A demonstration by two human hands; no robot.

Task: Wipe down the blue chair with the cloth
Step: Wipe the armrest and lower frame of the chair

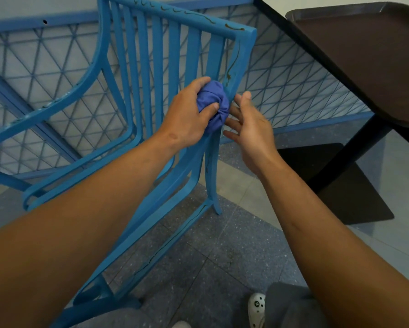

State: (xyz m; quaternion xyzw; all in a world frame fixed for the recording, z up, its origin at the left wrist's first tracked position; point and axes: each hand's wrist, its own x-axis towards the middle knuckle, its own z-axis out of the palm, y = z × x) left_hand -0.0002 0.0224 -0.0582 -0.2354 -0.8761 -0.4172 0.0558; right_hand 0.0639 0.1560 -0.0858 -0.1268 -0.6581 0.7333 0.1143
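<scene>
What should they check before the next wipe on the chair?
1. Left hand grips the cloth: ok.
2. Cloth touches the chair post: ok.
3. Right hand open beside the post, not gripping: ok.
4. Dark streaks on the post above the cloth: not ok.
5. Top rail free of marks: not ok.
6. Chair steady on the floor: cannot tell.

A cafeteria or canteen: dark table (293, 46) bearing a brown tray (355, 43), speckled tile floor (198, 256)
</scene>
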